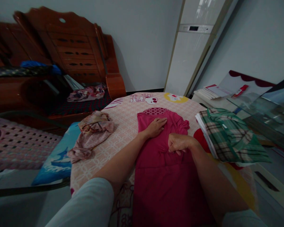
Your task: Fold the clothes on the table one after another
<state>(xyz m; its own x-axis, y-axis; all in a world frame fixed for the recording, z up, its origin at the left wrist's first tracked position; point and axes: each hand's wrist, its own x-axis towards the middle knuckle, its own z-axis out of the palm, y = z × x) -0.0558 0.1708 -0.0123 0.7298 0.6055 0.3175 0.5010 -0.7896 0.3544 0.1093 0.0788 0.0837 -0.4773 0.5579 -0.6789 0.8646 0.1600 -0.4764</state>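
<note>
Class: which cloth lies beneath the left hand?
The magenta garment, in the middle; the crumpled patterned cloth lies left and the green plaid cloth right, both untouched by hands.

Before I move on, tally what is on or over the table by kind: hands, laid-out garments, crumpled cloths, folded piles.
Hands: 2, the left hand and the right hand
Laid-out garments: 1, the magenta garment
Crumpled cloths: 1, the patterned cloth
Folded piles: 1, the green plaid pile
Total: 5

Magenta garment (163, 192), green plaid cloth (229, 135)
</note>
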